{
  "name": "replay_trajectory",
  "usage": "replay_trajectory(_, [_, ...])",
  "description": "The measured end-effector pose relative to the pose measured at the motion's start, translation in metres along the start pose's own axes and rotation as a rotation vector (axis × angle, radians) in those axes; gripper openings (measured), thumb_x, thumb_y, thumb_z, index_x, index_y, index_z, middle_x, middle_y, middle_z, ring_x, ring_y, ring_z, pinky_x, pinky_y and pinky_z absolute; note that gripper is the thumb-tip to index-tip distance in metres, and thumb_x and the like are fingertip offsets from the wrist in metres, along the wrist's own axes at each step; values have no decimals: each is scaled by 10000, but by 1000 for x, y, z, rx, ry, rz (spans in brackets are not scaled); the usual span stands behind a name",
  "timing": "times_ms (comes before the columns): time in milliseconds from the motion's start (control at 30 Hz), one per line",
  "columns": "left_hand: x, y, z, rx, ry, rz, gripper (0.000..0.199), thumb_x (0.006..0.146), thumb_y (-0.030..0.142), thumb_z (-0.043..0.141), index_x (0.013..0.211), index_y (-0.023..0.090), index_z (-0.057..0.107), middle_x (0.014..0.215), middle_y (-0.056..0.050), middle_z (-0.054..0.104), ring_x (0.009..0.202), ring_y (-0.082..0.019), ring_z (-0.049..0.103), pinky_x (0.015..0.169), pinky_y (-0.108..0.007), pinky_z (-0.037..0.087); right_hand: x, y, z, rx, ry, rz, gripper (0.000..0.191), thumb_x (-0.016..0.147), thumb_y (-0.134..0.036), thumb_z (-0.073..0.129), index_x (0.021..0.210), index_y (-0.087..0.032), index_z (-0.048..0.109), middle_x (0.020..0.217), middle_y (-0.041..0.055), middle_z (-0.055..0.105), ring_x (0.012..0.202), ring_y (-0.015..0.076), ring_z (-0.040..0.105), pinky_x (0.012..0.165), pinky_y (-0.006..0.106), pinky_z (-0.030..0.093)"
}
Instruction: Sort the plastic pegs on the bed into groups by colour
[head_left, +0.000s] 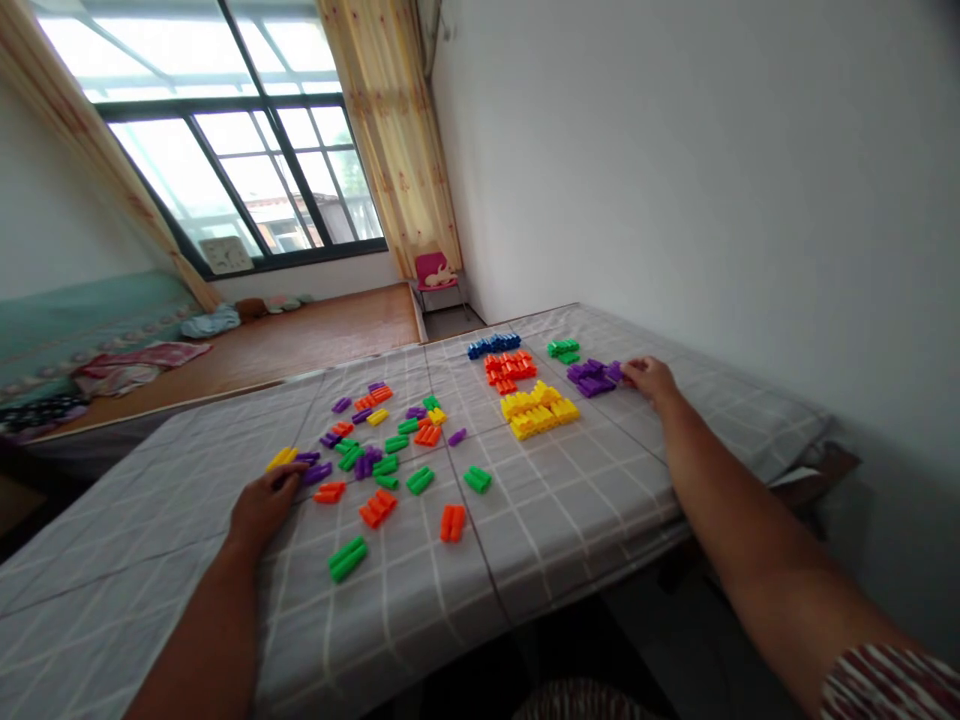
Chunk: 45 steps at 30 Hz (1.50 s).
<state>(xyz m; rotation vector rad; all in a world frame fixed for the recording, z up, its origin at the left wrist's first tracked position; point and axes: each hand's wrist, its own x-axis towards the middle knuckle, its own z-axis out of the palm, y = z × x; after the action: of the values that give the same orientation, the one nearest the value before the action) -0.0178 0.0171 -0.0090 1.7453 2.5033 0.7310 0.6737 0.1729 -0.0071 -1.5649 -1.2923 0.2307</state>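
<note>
Worktop (592, 510), grey-checked; window (225, 155) at eleven o'clock, pink chair (431, 268) at twelve. Right hand (651, 380) at one o'clock pinches a purple block (615, 371) by the purple pile (589, 378); left hand (262, 500) at ten touches purple pieces (318, 473), its grip unclear.

A maroon, white and black streaked fabric sleeve (889, 685) shows at four o'clock, dim maroon patterned cloth (577, 702) at six.

Bench (592, 490) draped in checked cloth (180, 480), loose colored pieces (421, 481) between near and far edges, single-color piles (541, 412) toward far right corner
</note>
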Motion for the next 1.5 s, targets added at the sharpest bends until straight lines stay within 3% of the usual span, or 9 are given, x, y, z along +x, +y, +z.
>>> replay_trajectory(200, [-2,3,-2,-12,4,-13,336,800,400,510,1046,279,704,1083,-15,731,970,-246,680,825,-332,542,-16,-18,6,-109,-64,-28,359,923,-353,565,1233,-174,557,1234,93,572,1034,213,595,862,428,523])
replay_trajectory(500, [-10,18,-5,19,19,-11,342,795,361,508,1033,249,728,980,-14,755,852,-206,694,727,-265,536,-15,-16,2,-227,7,-29,294,913,-365,528,1017,-116,647,1024,138,667,918,248,630,864,436,491])
replay_trajectory(667, [-16,22,-1,5,20,9,337,833,293,490,1069,234,723,1100,-23,728,989,-207,667,829,-274,512,-22,-41,16,-181,213,-293,298,904,-330,447,1047,-141,627,939,116,699,712,210,626,757,372,491])
replay_trajectory(767, [-16,22,3,-22,29,-8,324,839,272,500,1071,246,725,1084,-13,733,988,-201,664,837,-272,507,-49,-95,36,-76,43,-519,296,908,-369,454,1050,-175,626,920,83,695,661,178,599,675,316,483])
replay_trajectory(900, [-19,23,6,-70,28,7,319,844,249,500,1072,244,724,1106,-7,725,1021,-193,652,862,-264,499,-108,-179,81,46,-474,-720,245,887,-380,515,982,-194,642,881,58,686,650,152,600,619,266,474])
replay_trajectory(1033, [-21,24,6,-107,16,11,317,847,237,497,1066,227,725,1117,-17,721,1015,-191,654,876,-268,495,-163,-236,141,97,-872,-931,221,889,-316,529,1036,-202,649,1010,62,683,709,141,627,711,275,492])
replay_trajectory(1267, [-22,23,7,-172,11,12,310,833,220,508,1050,221,730,1066,-17,733,967,-185,657,857,-273,503,-200,-291,227,-134,-1021,-1000,345,858,-98,503,1135,-218,670,1124,80,695,1005,212,635,865,320,468])
replay_trajectory(1400, [-23,24,8,-189,6,14,297,830,212,518,1033,233,735,1050,-10,736,967,-182,654,844,-263,500,-194,-298,245,-266,-1223,-960,443,771,-9,526,1096,-249,707,984,20,733,856,180,661,736,250,476])
replay_trajectory(1500, [-22,23,8,-193,1,22,296,834,222,517,1035,223,733,1043,-16,737,947,-180,658,824,-258,498,-187,-295,246,-198,-1235,-960,327,751,-77,602,1011,-232,728,936,2,735,836,168,654,726,233,469])
